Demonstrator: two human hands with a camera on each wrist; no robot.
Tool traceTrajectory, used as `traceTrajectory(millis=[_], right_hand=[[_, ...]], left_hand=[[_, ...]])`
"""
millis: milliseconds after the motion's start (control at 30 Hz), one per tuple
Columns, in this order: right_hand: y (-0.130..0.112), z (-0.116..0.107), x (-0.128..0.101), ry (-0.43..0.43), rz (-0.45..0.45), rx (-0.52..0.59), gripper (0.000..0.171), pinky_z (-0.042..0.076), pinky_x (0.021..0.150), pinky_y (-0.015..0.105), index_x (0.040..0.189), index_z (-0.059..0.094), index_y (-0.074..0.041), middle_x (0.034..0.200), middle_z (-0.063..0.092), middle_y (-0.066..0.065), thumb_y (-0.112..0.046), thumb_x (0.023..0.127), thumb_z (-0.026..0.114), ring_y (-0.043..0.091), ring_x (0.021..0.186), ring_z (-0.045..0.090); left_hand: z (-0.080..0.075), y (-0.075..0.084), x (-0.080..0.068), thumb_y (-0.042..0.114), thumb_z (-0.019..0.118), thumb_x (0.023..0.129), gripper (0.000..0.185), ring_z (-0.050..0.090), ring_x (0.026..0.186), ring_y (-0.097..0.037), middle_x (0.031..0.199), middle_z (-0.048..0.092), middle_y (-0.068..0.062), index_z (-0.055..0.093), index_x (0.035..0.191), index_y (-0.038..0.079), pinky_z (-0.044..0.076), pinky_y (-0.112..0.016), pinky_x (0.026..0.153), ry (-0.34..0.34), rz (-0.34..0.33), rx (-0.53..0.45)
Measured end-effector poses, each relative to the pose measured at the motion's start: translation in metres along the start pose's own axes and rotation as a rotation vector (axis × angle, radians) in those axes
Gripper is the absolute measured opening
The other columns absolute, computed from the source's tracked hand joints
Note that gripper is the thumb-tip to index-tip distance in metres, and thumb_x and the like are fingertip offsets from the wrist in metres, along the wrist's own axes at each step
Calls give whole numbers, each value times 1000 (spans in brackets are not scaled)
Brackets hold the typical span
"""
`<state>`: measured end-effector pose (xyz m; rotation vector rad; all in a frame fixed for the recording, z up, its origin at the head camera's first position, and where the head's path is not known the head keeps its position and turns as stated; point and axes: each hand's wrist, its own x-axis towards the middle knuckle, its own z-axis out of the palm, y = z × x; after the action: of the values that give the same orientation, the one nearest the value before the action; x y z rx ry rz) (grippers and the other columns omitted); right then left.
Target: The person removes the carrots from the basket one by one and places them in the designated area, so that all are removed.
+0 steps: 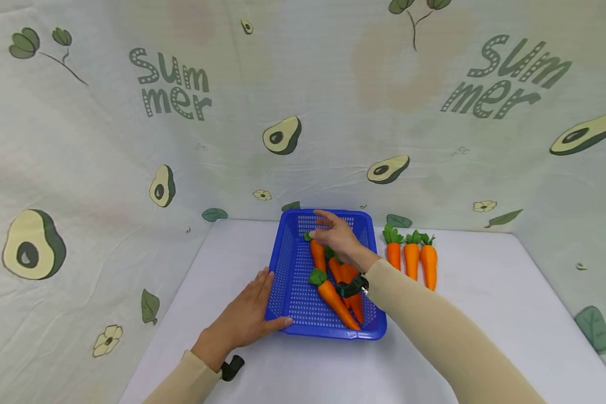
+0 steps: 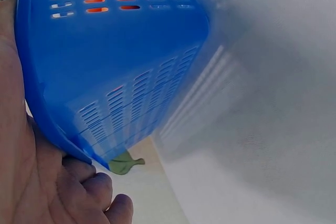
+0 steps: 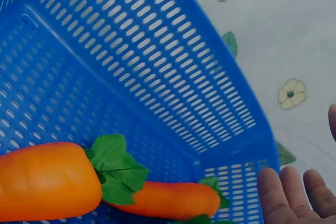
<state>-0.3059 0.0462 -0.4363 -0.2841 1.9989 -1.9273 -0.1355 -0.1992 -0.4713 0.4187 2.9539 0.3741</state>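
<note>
A blue plastic basket [image 1: 299,306] with slotted walls holds several orange carrots with green leafy tops. One carrot [image 1: 336,301] lies slantwise near its front, and another carrot [image 1: 317,253] points toward the back. My left hand [image 1: 247,313] rests at the basket's front left corner, fingers extended along the side and thumb on the front rim. Over the back of the basket is my right hand [image 1: 339,237], its fingers loosely bent and holding nothing. In the right wrist view, its fingertips [image 3: 291,192] appear beside the basket's rim. My right forearm hides some of the carrots.
Three carrots [image 1: 412,258] lie side by side on the white table [image 1: 474,297], right of the basket, their lower ends partly covered by my right sleeve. A cloth [image 1: 328,140] printed with avocados and leaves hangs behind the table and along its sides.
</note>
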Motion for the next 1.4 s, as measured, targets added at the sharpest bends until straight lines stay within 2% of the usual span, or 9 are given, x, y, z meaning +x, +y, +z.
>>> traceTrajectory(millis=[267,533,733,967,1167,1400], right_hand=[[16,0,8,-3,18,-55,70,45,116,60,165,36,-11,166,37,25,-5,102,67,44,142,52],[28,-1,13,10,46,-132,72,48,116,54,164,38,-13,167,36,24,-3,100,68,43,150,44],[33,-1,14,11,57,-149,71,48,116,53,164,38,-13,167,36,24,-2,101,68,42,146,49],[41,-3,17,39,71,-222,70,47,116,56,164,39,-16,167,36,23,-7,101,68,43,144,50],[45,-4,19,54,88,-251,70,47,115,57,164,40,-17,166,38,24,-8,101,69,45,144,49],[48,-6,21,68,94,-267,70,49,114,56,163,40,-14,163,40,25,-7,100,70,44,146,47]], left_hand=[[3,-1,1,78,59,92,116,22,162,-37,176,13,-20,16,168,2,28,-53,129,12,12,-2],[4,-2,1,83,54,91,118,24,162,-37,176,14,-19,16,168,2,29,-53,128,13,16,14],[3,-2,0,86,51,90,119,24,161,-37,176,15,-19,17,168,2,29,-53,128,14,20,20],[2,-3,0,89,47,89,121,24,162,-37,177,14,-19,16,169,3,29,-53,128,10,10,27],[2,-4,0,89,47,89,121,24,162,-37,177,14,-18,16,169,3,30,-53,128,7,3,32],[2,-3,1,83,55,91,118,25,161,-37,177,14,-19,17,169,3,30,-53,128,5,-2,28]])
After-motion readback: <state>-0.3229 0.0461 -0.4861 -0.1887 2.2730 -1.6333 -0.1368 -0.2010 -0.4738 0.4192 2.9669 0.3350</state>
